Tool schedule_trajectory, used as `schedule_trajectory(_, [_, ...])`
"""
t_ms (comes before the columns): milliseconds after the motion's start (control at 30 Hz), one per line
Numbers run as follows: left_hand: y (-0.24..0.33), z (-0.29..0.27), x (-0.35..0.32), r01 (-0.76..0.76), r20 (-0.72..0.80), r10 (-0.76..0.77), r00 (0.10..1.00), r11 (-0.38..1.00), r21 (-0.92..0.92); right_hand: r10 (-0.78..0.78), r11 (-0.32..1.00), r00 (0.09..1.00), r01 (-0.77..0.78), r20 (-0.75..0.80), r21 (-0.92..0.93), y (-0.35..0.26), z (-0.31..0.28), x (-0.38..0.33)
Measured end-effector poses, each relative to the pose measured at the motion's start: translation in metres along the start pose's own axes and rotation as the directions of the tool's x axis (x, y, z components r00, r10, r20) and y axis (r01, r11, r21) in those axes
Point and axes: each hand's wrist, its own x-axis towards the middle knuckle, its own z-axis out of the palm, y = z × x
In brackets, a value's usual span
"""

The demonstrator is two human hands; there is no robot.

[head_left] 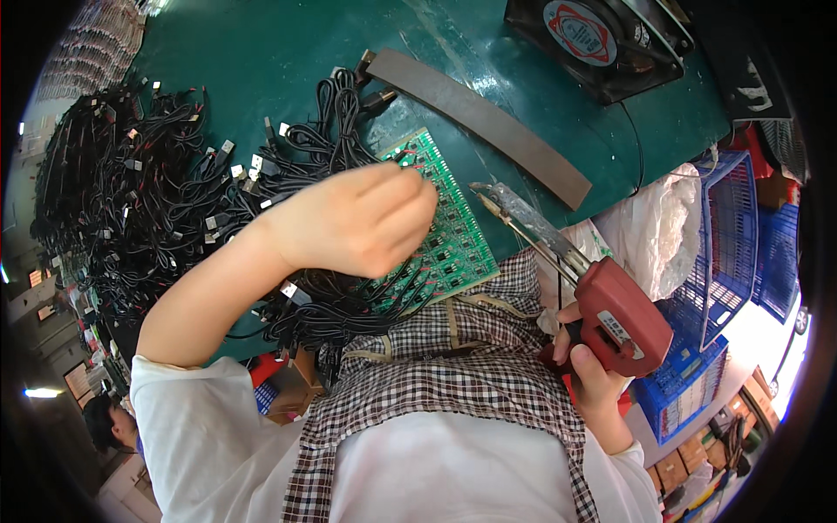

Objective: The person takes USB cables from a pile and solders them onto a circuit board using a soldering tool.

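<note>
My left hand point(362, 222) is closed above a green circuit board panel point(462, 222) at the table's front edge. Its fingertips are curled out of sight, so whatever they grip is hidden. Bundles of black USB cables point(323, 318) lie against the panel's left side, and thin red wire ends rest on the board. In my right hand point(593, 370) is a red soldering gun point(623, 318), its handle wrapped by the fingers. The gun's metal tip points up and left, just right of the panel and apart from it.
A large heap of black cables point(113, 200) covers the left of the green table point(261, 52). Beyond the board lies a long grey-brown bar point(488, 122). A black fan point(602, 44) stands at the far right. Blue plastic crates point(728, 235) and clear plastic bags point(654, 227) sit beside the table.
</note>
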Motion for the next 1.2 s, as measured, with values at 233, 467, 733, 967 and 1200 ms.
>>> schedule_trajectory(233, [-0.007,0.001,0.001,-0.009,0.047,0.012,0.999,0.998,-0.061,0.017,1.0,1.0,-0.017,0.018,0.016,0.0,-0.002,0.004])
schedule_trajectory(467, [-0.008,0.006,-0.002,0.016,-0.041,-0.024,0.999,0.984,-0.18,0.017,0.999,0.991,-0.021,0.132,0.027,-0.002,-0.005,0.009])
schedule_trajectory(733, [-0.005,0.005,-0.003,0.043,0.008,-0.042,0.999,0.973,-0.225,0.047,0.997,0.978,-0.057,0.202,0.046,-0.004,-0.006,0.011])
schedule_trajectory(967, [-0.004,0.005,-0.002,0.081,0.002,-0.083,0.997,0.975,-0.208,0.048,0.999,0.972,-0.053,0.232,0.013,-0.004,-0.006,0.011])
schedule_trajectory(1200, [-0.001,0.01,-0.001,0.075,-0.045,-0.085,0.995,0.979,-0.189,0.047,0.998,0.977,-0.054,0.208,0.028,-0.005,-0.006,0.009])
